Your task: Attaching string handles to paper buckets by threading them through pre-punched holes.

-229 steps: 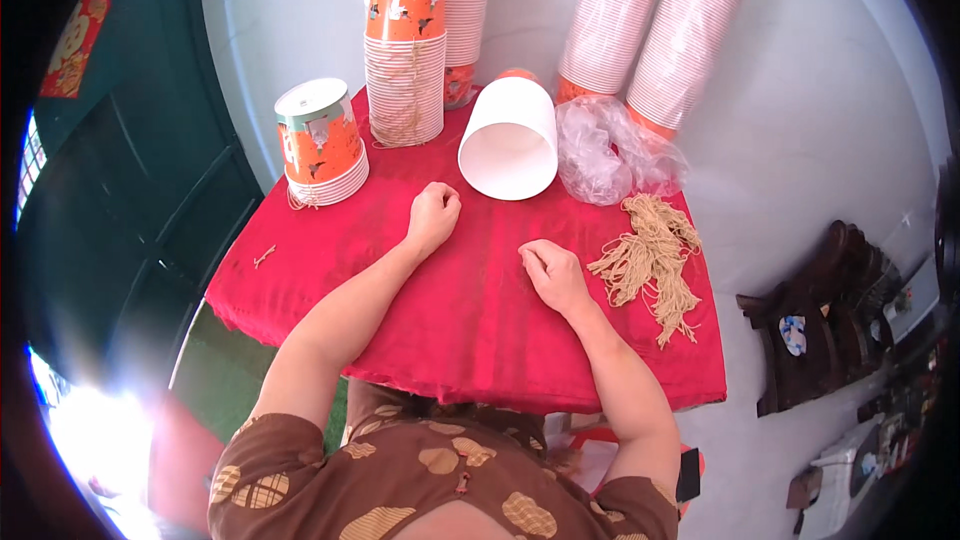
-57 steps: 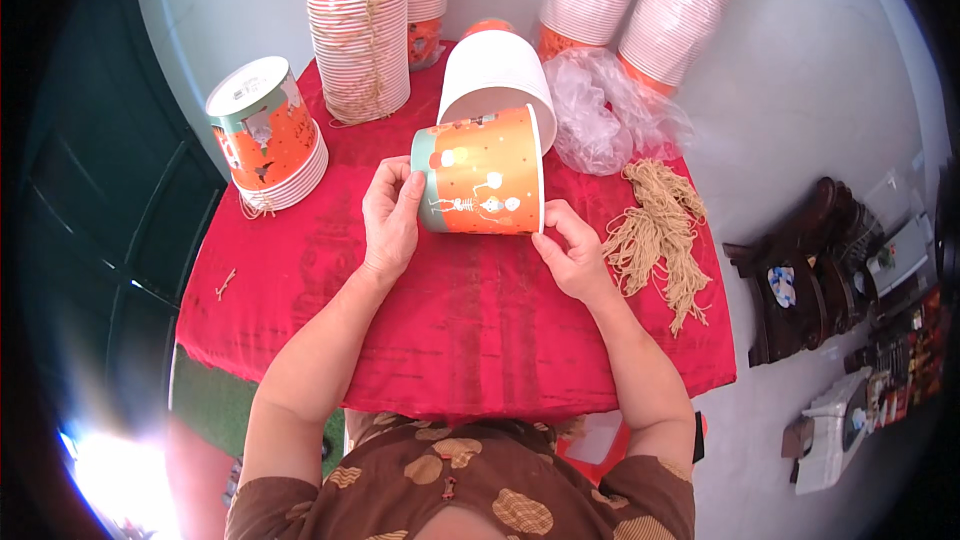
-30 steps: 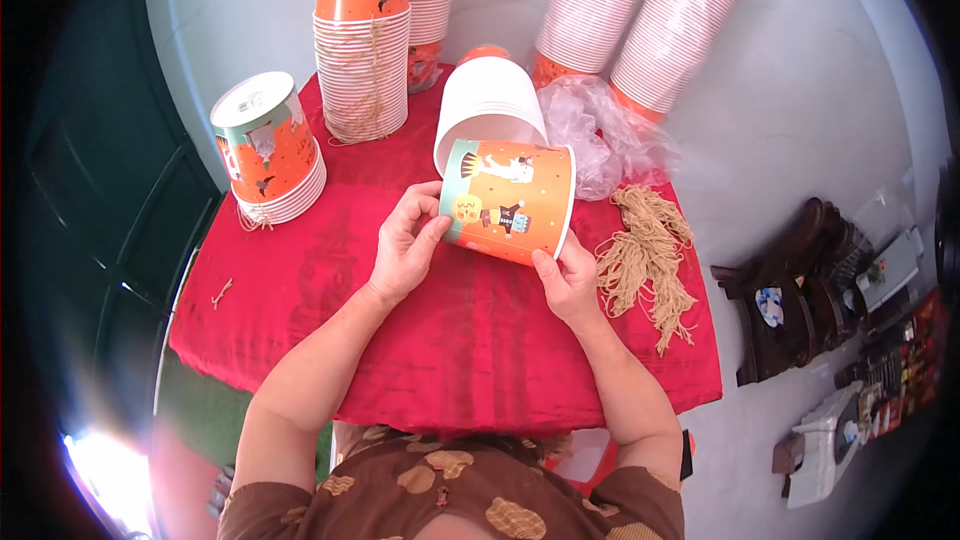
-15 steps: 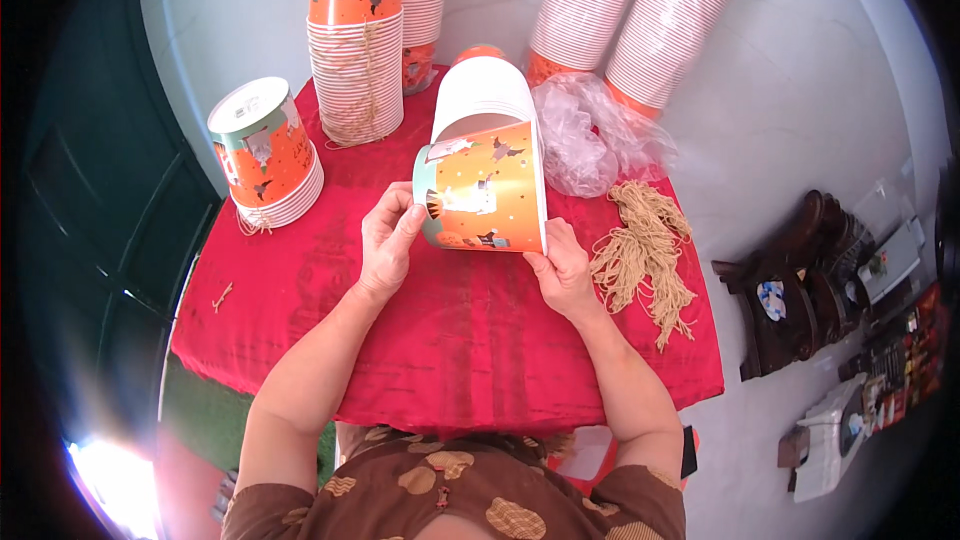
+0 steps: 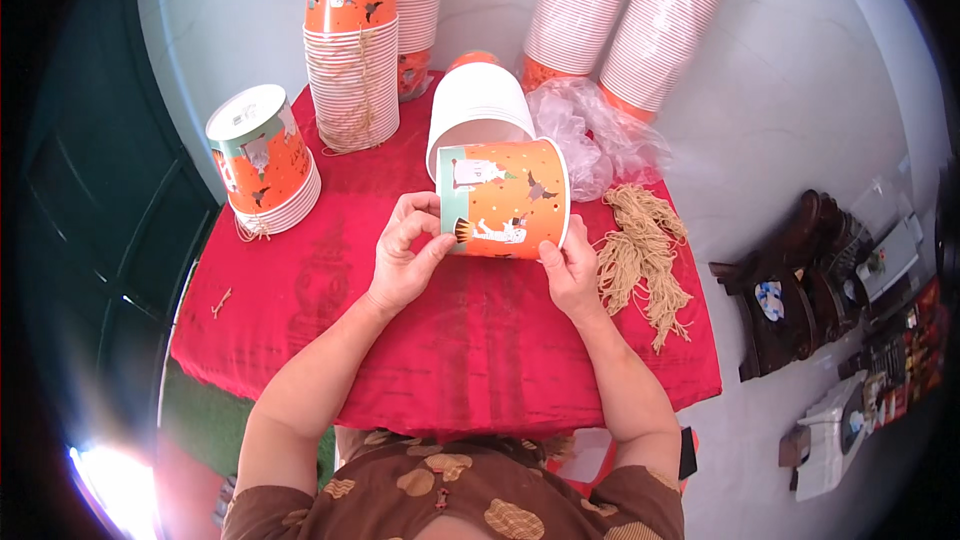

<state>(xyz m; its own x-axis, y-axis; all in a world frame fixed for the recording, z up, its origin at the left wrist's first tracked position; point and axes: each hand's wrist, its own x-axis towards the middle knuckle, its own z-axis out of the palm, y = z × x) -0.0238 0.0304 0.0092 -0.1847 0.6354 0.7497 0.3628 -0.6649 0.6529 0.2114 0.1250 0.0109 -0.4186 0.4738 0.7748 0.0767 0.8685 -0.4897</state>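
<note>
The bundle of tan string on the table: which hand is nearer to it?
The right. The right hand, on the rim of the orange cup, is just left of the string; the left hand is farther left, at the cup's green end.

orange tub [image 5: 505, 205] sideways | left fingers [image 5: 428, 255]: base | right fingers [image 5: 555, 262]: rim | red cloth [image 5: 420, 370] beneath

cup [image 5: 510, 202]: orange, teal-banded, figure-printed | tablecloth [image 5: 290, 325]: red | string [image 5: 642, 255]: tan | garment [image 5: 400, 508]: brown, patterned
</note>
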